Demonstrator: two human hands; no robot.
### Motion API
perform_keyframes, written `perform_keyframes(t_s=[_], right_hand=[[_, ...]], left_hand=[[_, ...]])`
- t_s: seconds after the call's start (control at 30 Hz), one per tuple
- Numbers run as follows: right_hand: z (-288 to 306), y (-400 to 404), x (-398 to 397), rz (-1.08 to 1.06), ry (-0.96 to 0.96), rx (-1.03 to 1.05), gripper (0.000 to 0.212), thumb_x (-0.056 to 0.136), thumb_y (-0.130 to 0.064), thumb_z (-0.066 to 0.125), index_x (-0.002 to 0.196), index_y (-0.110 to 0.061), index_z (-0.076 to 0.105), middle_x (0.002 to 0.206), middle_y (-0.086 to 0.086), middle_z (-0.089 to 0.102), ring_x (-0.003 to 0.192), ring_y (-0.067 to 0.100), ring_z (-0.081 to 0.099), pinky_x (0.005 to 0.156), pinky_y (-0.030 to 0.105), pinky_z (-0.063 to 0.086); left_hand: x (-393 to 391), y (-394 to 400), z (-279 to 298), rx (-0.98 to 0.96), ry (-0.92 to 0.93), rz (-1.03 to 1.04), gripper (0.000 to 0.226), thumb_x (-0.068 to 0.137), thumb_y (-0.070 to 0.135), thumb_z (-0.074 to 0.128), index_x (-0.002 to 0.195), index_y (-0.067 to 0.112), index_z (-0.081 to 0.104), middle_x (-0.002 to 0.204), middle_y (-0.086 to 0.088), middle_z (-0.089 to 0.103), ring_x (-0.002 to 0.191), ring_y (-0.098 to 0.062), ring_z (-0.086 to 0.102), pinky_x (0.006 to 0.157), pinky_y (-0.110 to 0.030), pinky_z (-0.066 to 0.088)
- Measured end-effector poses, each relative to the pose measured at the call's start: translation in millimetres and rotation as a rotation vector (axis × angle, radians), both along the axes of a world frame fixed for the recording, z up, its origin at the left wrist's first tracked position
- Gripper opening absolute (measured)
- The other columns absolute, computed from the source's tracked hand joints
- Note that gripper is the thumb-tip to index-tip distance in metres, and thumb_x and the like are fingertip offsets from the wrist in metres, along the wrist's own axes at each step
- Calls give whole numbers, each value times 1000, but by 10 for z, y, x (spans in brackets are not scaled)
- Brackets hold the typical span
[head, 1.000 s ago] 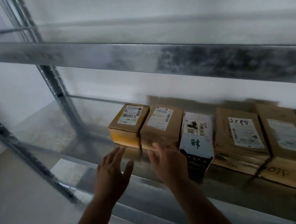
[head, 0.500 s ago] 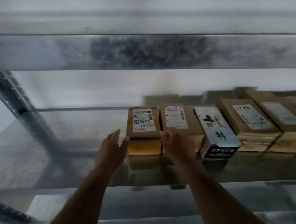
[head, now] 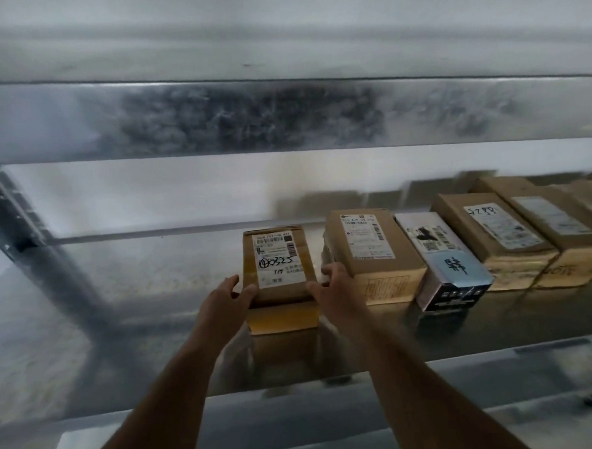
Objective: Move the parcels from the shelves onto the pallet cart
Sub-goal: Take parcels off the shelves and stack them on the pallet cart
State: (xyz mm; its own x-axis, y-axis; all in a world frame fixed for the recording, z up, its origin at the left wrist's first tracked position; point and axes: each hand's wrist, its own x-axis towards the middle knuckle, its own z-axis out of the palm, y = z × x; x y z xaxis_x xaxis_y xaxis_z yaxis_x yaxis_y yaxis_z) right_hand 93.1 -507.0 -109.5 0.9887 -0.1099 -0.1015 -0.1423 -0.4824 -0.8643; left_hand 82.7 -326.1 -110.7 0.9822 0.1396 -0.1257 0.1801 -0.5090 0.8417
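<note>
While on the shelf, parcel sits gripped between both hands' fingers.

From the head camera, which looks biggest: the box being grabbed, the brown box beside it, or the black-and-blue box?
1. Brown box.
2. Box being grabbed, though nearness may flatter it.
3. Black-and-blue box; close to second, so unsure.
</note>
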Motion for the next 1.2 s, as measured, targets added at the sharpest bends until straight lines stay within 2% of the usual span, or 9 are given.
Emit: perform_keyframes(t_s=[0.07,0.13,0.23,0.33,0.53,0.67,0.83,0.93,1.2], right_hand=[[48,-23,18,62,117,76,66,90,-24,59,146,-15,26,141,12,42,124,28,47,100,43,44],[79,-67,8,125,207,187,73,90,-22,58,150,-18,16,143,14,40,126,30,46,102,48,44],[85,-103,-87,237,260,324,59,91,-16,52,145,-18,28,134,15,50,116,26,54,98,46,48],[50,-97,-223,316,174,351,44,92,-7,45,134,-20,39,126,11,58,115,24,57,97,45,50],[39,-205,-495,400,55,352,60,92,0,43,144,-25,26,129,8,56,115,20,58,90,34,54],[95,-428,-716,453,3,391,63,90,1,44,144,-29,27,128,5,56,112,16,59,86,29,54],[226,-873,-1032,453,-96,380,66,88,-3,47,124,-56,34,125,-5,56,113,12,58,88,31,54],[277,-1188,-1202,439,-131,380,68,89,-2,46,137,-47,30,128,-3,55,117,15,56,92,37,53],[370,-2149,-1634,314,-223,349,63,90,1,45,141,-33,32,127,-4,57,114,5,57,86,24,54]], left_hand=[[-16,10,9,-111,40,-6,56,96,24,49,145,9,27,130,-19,52,109,-25,53,86,-33,46],[-40,52,6,-241,88,-23,61,95,20,49,148,13,19,134,-21,48,112,-28,55,88,-35,49],[-138,95,0,-417,124,-73,67,94,10,49,149,18,11,129,-20,53,89,-13,62,66,-22,55],[-284,91,-26,-494,95,-101,70,93,1,47,149,20,10,125,-16,57,92,-14,62,66,-23,55],[-688,-30,38,-454,-70,-190,65,92,-5,41,141,35,25,118,2,59,107,-15,58,74,-21,55],[-987,-168,86,-420,-171,-193,65,93,-2,44,143,35,24,125,-1,58,114,-16,57,82,-28,55],[-1251,-541,154,-387,-246,-223,68,91,-2,46,146,30,24,124,-3,60,113,-13,58,80,-27,55],[-1346,-826,210,-364,-266,-256,69,90,-4,46,146,28,23,122,-2,60,113,-11,58,80,-26,55],[-1477,-1785,334,-320,-282,-381,73,90,-4,48,145,34,18,123,8,57,106,4,58,75,-14,52]])
